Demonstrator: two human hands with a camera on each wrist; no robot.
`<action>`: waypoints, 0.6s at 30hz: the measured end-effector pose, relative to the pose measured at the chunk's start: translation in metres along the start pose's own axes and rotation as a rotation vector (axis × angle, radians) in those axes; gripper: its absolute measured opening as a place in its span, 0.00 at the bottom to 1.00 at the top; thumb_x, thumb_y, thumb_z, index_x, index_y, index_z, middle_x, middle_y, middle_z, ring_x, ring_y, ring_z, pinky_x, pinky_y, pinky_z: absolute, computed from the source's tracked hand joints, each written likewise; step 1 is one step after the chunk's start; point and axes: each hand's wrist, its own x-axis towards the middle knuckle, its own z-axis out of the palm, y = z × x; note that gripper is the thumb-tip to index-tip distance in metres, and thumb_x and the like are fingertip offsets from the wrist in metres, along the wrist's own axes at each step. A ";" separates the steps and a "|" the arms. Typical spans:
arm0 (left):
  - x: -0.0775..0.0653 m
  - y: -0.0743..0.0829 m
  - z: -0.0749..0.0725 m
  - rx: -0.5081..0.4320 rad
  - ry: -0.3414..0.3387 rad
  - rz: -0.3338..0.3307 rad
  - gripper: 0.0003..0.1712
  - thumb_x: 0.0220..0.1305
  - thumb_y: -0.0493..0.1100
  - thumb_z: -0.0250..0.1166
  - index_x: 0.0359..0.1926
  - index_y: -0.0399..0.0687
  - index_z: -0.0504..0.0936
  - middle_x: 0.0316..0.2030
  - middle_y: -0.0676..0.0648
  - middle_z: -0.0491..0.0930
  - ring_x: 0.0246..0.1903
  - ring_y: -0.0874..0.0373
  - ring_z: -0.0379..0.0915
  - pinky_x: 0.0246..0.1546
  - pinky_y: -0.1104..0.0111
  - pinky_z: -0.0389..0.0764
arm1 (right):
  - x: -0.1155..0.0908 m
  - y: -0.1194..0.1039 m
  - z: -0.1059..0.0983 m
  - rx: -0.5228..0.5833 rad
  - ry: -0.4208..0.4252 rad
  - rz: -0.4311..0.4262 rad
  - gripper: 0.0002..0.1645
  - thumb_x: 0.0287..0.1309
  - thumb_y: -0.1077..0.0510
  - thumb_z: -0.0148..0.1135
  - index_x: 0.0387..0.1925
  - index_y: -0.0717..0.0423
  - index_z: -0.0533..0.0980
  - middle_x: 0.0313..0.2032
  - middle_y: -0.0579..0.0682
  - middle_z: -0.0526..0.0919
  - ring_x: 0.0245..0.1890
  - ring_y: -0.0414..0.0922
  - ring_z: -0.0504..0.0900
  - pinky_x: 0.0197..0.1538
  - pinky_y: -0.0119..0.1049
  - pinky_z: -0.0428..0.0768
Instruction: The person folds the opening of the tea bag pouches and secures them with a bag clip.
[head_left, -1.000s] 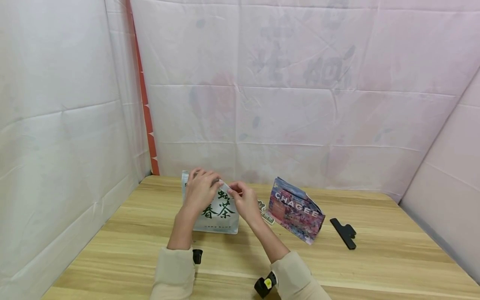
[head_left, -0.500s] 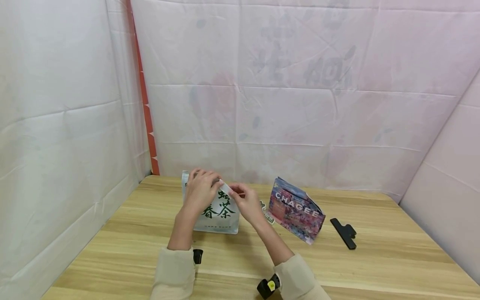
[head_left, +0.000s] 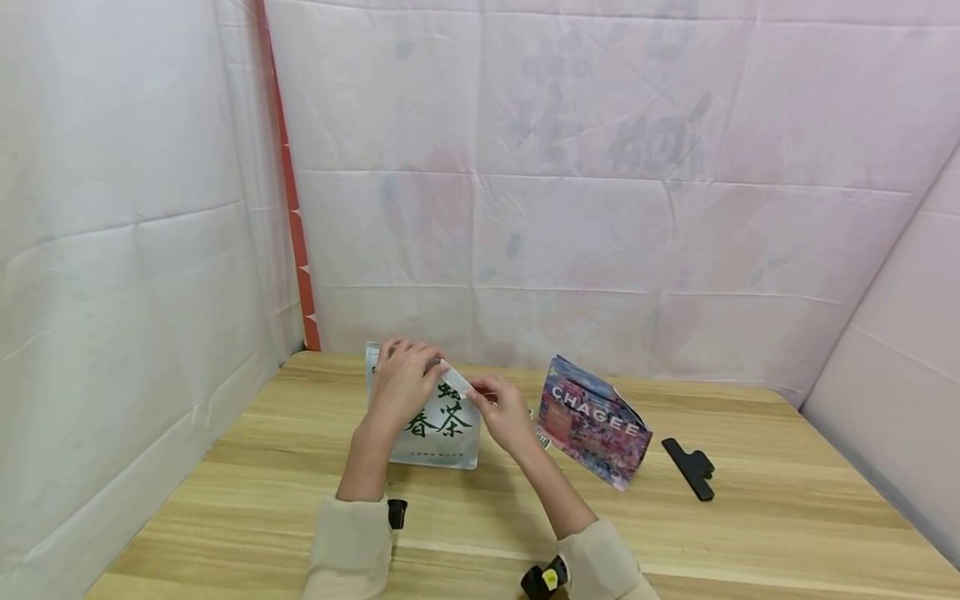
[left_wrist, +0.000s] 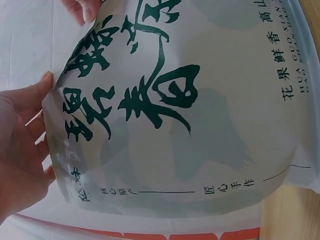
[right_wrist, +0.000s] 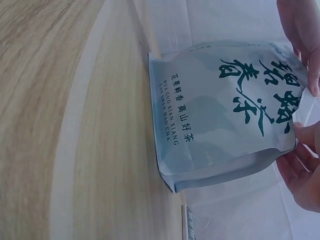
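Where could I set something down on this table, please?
Free: the table left of the pale pouch, and right of the black clip. Crowded: between pouch and CHAGEE bag, where the right grip and a small, partly hidden patterned item are.

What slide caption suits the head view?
Left hand and right hand hold a pale bag; purple bag and clip at right.

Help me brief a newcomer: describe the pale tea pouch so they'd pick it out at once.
Start with the wooden table and look toward its far edge, left of centre. The pale tea pouch stands there, marked with large dark-green Chinese characters, unlike the colourful CHAGEE bag to its right.
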 end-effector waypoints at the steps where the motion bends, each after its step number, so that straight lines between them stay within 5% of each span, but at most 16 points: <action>1: 0.000 0.000 0.000 0.003 -0.006 -0.001 0.09 0.62 0.46 0.61 0.39 0.49 0.83 0.40 0.50 0.80 0.47 0.51 0.69 0.61 0.57 0.50 | 0.000 0.000 0.000 -0.004 0.000 -0.005 0.07 0.55 0.68 0.60 0.37 0.67 0.79 0.35 0.55 0.80 0.36 0.49 0.79 0.41 0.37 0.78; 12: -0.002 -0.006 -0.007 -0.020 -0.032 0.020 0.12 0.56 0.50 0.66 0.41 0.54 0.82 0.43 0.51 0.79 0.48 0.51 0.67 0.63 0.54 0.28 | 0.001 0.001 0.001 -0.031 0.022 0.019 0.05 0.54 0.67 0.61 0.34 0.64 0.80 0.33 0.53 0.80 0.33 0.46 0.79 0.37 0.37 0.79; 18: -0.004 -0.009 -0.008 -0.028 0.004 0.026 0.14 0.53 0.50 0.69 0.40 0.52 0.82 0.41 0.51 0.80 0.46 0.52 0.68 0.63 0.53 0.41 | 0.000 0.001 0.001 -0.044 0.020 0.016 0.05 0.54 0.67 0.62 0.34 0.64 0.80 0.32 0.52 0.80 0.32 0.46 0.79 0.36 0.37 0.79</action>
